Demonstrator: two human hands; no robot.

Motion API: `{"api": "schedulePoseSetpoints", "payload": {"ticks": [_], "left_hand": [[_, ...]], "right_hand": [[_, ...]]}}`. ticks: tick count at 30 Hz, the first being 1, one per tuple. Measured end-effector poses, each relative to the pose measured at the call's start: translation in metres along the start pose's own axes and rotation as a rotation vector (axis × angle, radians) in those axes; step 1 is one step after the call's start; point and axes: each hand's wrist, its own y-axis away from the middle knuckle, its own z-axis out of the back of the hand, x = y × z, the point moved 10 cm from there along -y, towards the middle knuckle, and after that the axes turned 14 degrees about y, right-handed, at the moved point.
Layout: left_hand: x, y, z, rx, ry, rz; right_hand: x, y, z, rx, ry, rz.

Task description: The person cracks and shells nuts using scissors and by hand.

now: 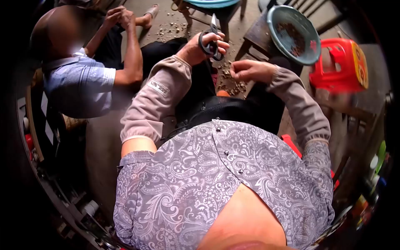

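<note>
My left hand (199, 48) is closed round black-handled scissors (213, 27); their metal blades point up and away from me. To the right, my right hand (253, 71) is held in front of my lap with its fingers curled and the thumb and index tips together. Anything between those fingertips is too small to make out. The two hands are a short way apart and do not touch. Below and between them, small pale scraps (233, 81) lie scattered on the floor.
A teal basin (273, 31) with brown bits inside rests on a wooden stool at the upper right. Beside it is a red plastic stool (339, 66). Another blue basin (212, 3) stands at the top. A co-worker (83, 79) sits close on my left, hands together.
</note>
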Motion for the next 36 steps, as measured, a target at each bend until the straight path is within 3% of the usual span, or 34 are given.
{"api": "schedulePoseSetpoints", "payload": {"ticks": [2, 5, 6, 7, 8, 10, 12, 13, 15, 17, 24, 36], "left_hand": [[-0.01, -0.004, 0.012, -0.035, -0.01, -0.05], [0.003, -0.027, 0.051, -0.091, -0.077, 0.04], [-0.002, -0.027, 0.043, -0.068, -0.1, 0.022], [-0.024, -0.026, 0.024, 0.171, -0.594, -0.281], [-0.043, -0.011, 0.008, 0.257, -1.037, -0.702], [-0.032, -0.01, 0.018, 0.159, -0.804, -0.522], [0.002, -0.017, 0.036, -0.031, -0.168, -0.076], [0.013, -0.012, 0.031, -0.024, -0.171, 0.01], [0.043, -0.004, 0.036, -0.057, -0.135, 0.139], [0.068, -0.008, 0.045, -0.08, -0.142, 0.188], [0.053, -0.019, 0.035, -0.057, -0.14, 0.064], [0.07, -0.021, 0.025, 0.012, -0.13, 0.095]], "right_hand": [[0.052, 0.002, -0.014, 0.077, -0.281, 0.191], [0.026, -0.042, -0.014, 0.138, -0.238, 0.059], [0.059, -0.042, 0.002, 0.087, -0.306, 0.185], [0.09, -0.034, 0.018, 0.043, -0.393, 0.295], [0.105, -0.031, 0.029, 0.02, -0.438, 0.389], [0.097, -0.03, 0.043, -0.105, -0.458, 0.43], [0.051, -0.034, 0.028, -0.153, -0.47, 0.322], [0.032, -0.036, 0.009, -0.049, -0.595, 0.285], [-0.005, -0.037, -0.014, -0.052, -0.713, 0.123], [-0.029, -0.04, -0.017, -0.128, -0.765, 0.102], [-0.035, -0.035, -0.004, -0.218, -0.796, 0.129], [-0.048, -0.012, -0.004, -0.384, -0.83, 0.131]]}}
